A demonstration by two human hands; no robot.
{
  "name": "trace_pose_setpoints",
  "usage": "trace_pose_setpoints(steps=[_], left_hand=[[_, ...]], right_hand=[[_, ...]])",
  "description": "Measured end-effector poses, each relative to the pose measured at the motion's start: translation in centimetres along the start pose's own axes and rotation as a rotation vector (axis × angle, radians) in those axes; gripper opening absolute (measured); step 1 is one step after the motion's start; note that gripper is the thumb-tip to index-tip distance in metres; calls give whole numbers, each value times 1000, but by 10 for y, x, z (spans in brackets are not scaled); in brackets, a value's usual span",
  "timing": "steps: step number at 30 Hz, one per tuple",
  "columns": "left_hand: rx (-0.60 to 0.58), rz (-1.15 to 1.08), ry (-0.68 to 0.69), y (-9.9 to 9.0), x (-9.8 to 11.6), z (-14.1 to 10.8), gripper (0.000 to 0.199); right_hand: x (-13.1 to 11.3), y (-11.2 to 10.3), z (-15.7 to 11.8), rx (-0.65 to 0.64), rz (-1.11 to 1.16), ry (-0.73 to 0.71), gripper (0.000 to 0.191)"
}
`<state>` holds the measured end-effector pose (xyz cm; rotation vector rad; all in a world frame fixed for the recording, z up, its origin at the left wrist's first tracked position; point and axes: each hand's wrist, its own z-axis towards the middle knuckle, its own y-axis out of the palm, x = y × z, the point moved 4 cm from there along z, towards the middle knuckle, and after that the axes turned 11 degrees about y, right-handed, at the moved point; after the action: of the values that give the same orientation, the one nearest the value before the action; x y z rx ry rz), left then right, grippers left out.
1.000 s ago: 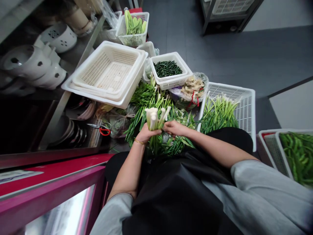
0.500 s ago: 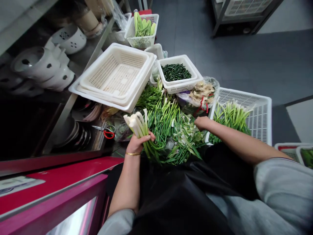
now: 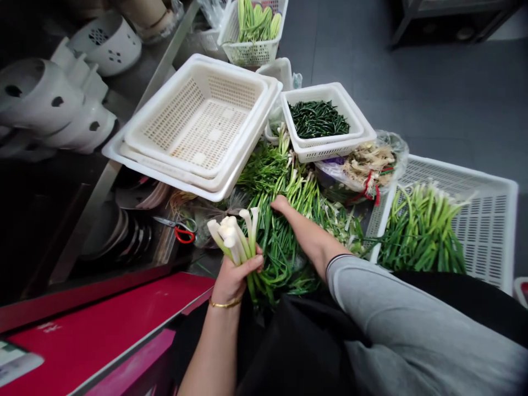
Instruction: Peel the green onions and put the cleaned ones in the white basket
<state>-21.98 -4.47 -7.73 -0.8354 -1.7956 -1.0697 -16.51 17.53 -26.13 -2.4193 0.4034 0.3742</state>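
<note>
With its white ends up, scallion bunch (image 3: 236, 242) sits gripped in left hand (image 3: 237, 275), near red-handled scissors (image 3: 184, 232). Right hand (image 3: 280, 203) at the scallion pile (image 3: 303, 192), fingers hidden, grasp can't be told. Stacked white baskets (image 3: 198, 126) beyond.

Chilies (image 3: 319, 119) in basket (image 3: 330, 152), scissors (image 3: 180, 229) left

Two hands (image 3: 236, 273) (image 3: 280, 203), one bracelet (image 3: 225, 304), one scissors (image 3: 175, 225)
</note>
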Motion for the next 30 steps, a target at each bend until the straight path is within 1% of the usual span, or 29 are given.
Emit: trace_pose_setpoints(steps=[1, 3, 5, 7, 8, 10, 12, 13, 15, 17, 19, 20, 21, 23, 24, 25, 26, 27, 30], left_hand=[[-2, 7, 2, -1, 1, -1, 23], [-1, 18, 21, -3, 3, -2, 22], [13, 54, 48, -3, 3, -1, 23], [35, 130, 64, 0, -1, 1, 24], [45, 179, 72, 5, -4, 2, 25], [50, 273, 109, 19, -13, 2, 28], [30, 346, 189, 39, -22, 0, 33], [25, 382, 238, 49, -25, -2, 34], [39, 468, 337, 64, -28, -9, 33], [66, 540, 414, 72, -23, -15, 29], [60, 540, 439, 74, -14, -19, 27], [35, 504, 433, 73, -9, -21, 28], [-1, 452, 418, 73, -4, -22, 29], [-72, 336, 385, 73, 4, -24, 32], [-106, 288, 371, 74, 6, -26, 33], [-139, 256, 361, 75, 8, -27, 33], [-169, 241, 354, 75, 8, -29, 34], [-196, 244, 346, 75, 7, -30, 36], [-278, 331, 280, 71, 2, -36, 36]], right_hand=[[7, 1, -5, -20, 27, 5, 17], [26, 0, -24, -49, 90, -11, 13], [47, -1, -55, -70, 152, -49, 11], [68, -1, -94, -79, 212, -109, 15], [77, -1, -114, -60, 232, -157, 17], [87, -2, -156, 38, 233, -298, 18], [89, -3, -196, 153, 173, -457, 16], [88, -3, -214, 190, 125, -514, 16], [86, -5, -244, 208, 20, -568, 16], [86, -12, -267, 187, -91, -590, 15], [90, -26, -288, 166, -161, -644, 17], [93, -37, -297, 188, -143, -671, 17], [97, -49, -304, 243, -82, -688, 17], [104, -73, -315, 375, 115, -687, 20], [106, -80, -318, 399, 195, -693, 23], [105, -83, -321, 383, 234, -716, 29], [103, -83, -324, 339, 227, -752, 34], [101, -81, -326, 285, 185, -787, 33], [104, -80, -335, 182, 35, -847, 16]])
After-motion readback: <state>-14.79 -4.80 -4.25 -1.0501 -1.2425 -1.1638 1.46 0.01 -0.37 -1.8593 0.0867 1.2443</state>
